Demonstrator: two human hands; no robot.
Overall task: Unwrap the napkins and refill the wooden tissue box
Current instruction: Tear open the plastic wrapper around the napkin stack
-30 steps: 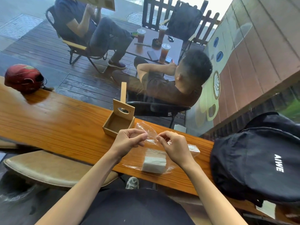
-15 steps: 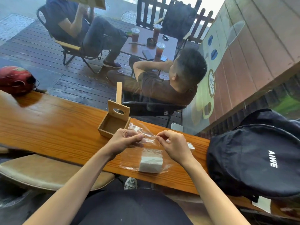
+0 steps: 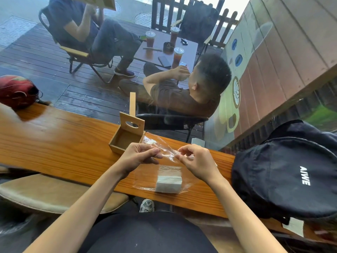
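Left hand [image 3: 139, 156] and right hand [image 3: 195, 161] pinching the clear crinkly plastic wrapper [image 3: 165, 152] apart above the white napkin stack [image 3: 168, 183], open empty wooden tissue box [image 3: 125, 138] just beyond

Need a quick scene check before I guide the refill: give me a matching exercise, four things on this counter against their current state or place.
Things:
1. wooden tissue box
2. napkin stack
3. plastic wrapper
4. black backpack

States:
A. pinched by both the left hand and the right hand
B. lid up, nothing inside
C. on the counter's right end
D. inside the clear wrap, near the counter's front edge

Pairs: 1-B, 2-D, 3-A, 4-C
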